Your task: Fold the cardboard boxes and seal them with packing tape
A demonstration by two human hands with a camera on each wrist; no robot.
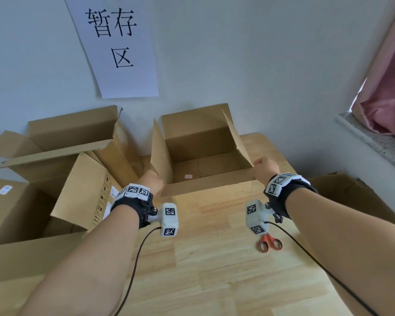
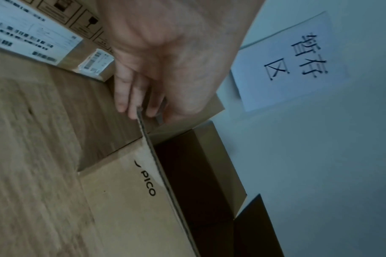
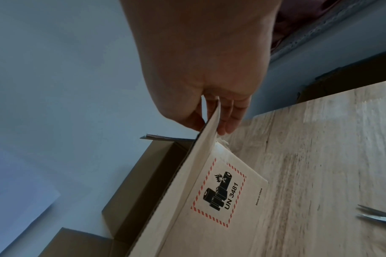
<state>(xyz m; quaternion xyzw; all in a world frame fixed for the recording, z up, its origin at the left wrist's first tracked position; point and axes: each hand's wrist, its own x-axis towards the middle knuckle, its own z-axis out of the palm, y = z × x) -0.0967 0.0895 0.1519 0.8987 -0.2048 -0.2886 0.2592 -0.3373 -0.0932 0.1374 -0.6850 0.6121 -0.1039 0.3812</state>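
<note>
An open brown cardboard box [image 1: 201,142] stands on the wooden table [image 1: 214,258] near the wall, its flaps up. My left hand [image 1: 152,182] pinches the left end of the near flap [image 1: 205,184], thumb inside and fingers outside, as the left wrist view shows at the flap edge [image 2: 143,128]. My right hand [image 1: 266,166] pinches the flap's right end, where the right side flap [image 1: 236,137] meets it. In the right wrist view the fingers [image 3: 228,120] lie on the flap's outer face above a battery warning label [image 3: 220,191]. No tape is in view.
Red-handled scissors [image 1: 269,244] lie on the table below my right wrist. Other open cardboard boxes [image 1: 55,156] crowd the left side. More cardboard [image 1: 351,195] sits at the right table edge. A paper sign [image 1: 116,46] hangs on the wall; a window ledge [image 1: 374,142] is at right.
</note>
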